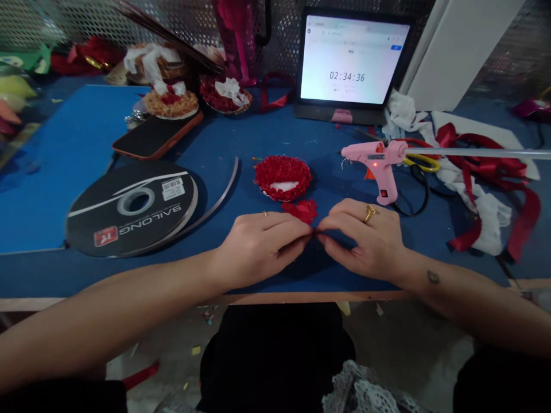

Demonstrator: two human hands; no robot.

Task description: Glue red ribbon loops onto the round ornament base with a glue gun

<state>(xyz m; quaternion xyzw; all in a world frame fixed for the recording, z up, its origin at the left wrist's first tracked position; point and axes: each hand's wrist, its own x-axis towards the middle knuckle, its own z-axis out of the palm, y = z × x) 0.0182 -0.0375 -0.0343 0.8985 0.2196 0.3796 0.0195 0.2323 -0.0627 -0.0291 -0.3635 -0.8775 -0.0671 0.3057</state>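
Over the near part of the blue table, my left hand (pixel 262 244) and my right hand (pixel 365 238) meet at the fingertips. Both are closed in a pinch on a small dark red scrap (pixel 315 232), mostly hidden by the fingers; it looks like fabric or ribbon. Just behind the fingers lie loose red petal-like pieces (pixel 305 210). Beyond them sits a round, fluffy red ornament (pixel 284 172) with a white patch on its near side. To the right stands a pink hot glue gun (pixel 381 160), its red light lit and a long clear glue stick in its back.
A black ribbon spool (pixel 124 223) lies left, its grey ribbon tail (pixel 228 189) curling toward the middle. Behind are a phone (pixel 150 137), decorated round pieces (pixel 171 103) and a tablet (pixel 353 63) showing a timer. Red ribbon (pixel 520 223), white lace and yellow-handled scissors (pixel 424 164) crowd the right.
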